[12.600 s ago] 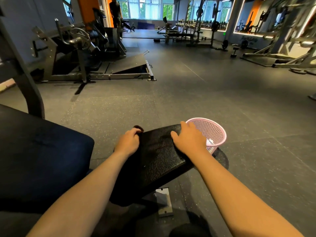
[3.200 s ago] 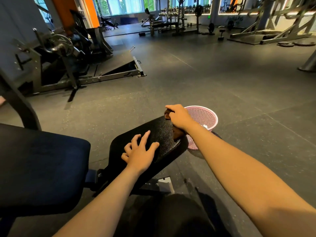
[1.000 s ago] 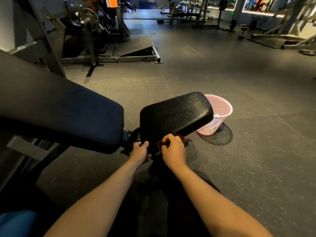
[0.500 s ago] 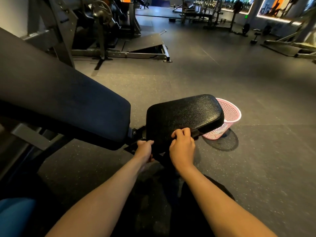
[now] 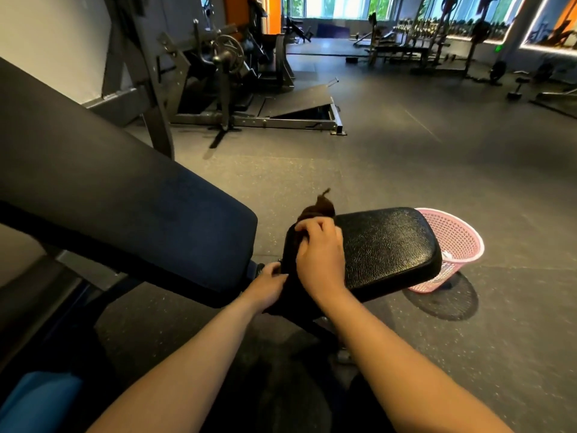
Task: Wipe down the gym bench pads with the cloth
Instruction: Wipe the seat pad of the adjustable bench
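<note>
Up from the near front edge of the seat pad (image 5: 390, 248) half a second ago, our right hand (image 5: 318, 254) now lies on the pad's top at its left end, and the head view has tipped so more of the room shows. Nearest to us, low at the left, sits something blue (image 5: 37, 398) that we cannot identify. Both bare forearms reach forward, and the hands are close together but apart. Our left hand (image 5: 268, 284) sits at the pad's near left corner by the joint, fingers curled; whether they clasp the edge we cannot tell. Our right hand's fingers curl over the bunched dark brown cloth (image 5: 318, 207), pressing it on the black pebbled pad, with a tail of cloth sticking up past the far edge. Left of it the long dark back pad (image 5: 125, 198) slopes upward. Just beyond the seat pad's right end a pink mesh basket (image 5: 452, 232) stands on the grey speckled rubber floor (image 5: 406, 170). Farther off stands a steel plate-loaded machine (image 5: 224, 57) with a slanted footplate (image 5: 299, 100), then weight racks (image 5: 437, 35) and bright windows (image 5: 337, 6); wall graphics at far right are too blurred to read.
</note>
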A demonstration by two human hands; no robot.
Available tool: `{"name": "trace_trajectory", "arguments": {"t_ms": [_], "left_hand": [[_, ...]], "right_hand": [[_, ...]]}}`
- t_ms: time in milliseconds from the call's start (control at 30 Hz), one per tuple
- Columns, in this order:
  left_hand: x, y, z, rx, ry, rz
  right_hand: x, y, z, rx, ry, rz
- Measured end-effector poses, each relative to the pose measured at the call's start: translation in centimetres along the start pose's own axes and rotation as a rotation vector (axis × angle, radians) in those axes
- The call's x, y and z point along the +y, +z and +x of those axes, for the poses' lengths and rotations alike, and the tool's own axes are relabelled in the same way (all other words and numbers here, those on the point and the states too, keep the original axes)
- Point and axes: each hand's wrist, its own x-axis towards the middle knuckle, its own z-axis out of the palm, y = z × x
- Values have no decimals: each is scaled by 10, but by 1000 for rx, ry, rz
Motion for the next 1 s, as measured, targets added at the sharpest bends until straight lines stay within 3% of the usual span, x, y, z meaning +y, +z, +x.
{"name": "trace_trajectory", "arguments": {"t_ms": [133, 267, 333, 500, 600, 767, 1000], "left_hand": [[10, 21, 49, 0, 2, 21], [-18, 30, 154, 64, -68, -50], [-29, 30, 185, 134, -103, -66], [60, 60, 31, 296, -142, 269], [68, 70, 19, 350, -16, 369], [117, 115, 20, 243, 76, 433], [149, 155, 7, 176, 161, 449]], "right_hand": [[17, 27, 92, -280, -27, -167], [44, 68, 125, -737, -57, -425], [54, 75, 134, -808, -79, -454], [70, 52, 148, -762, -19, -538], [86, 21, 162, -752, 61, -580], [115, -41, 171, -675, 243, -568], [150, -116, 160, -440, 460, -487]]}}
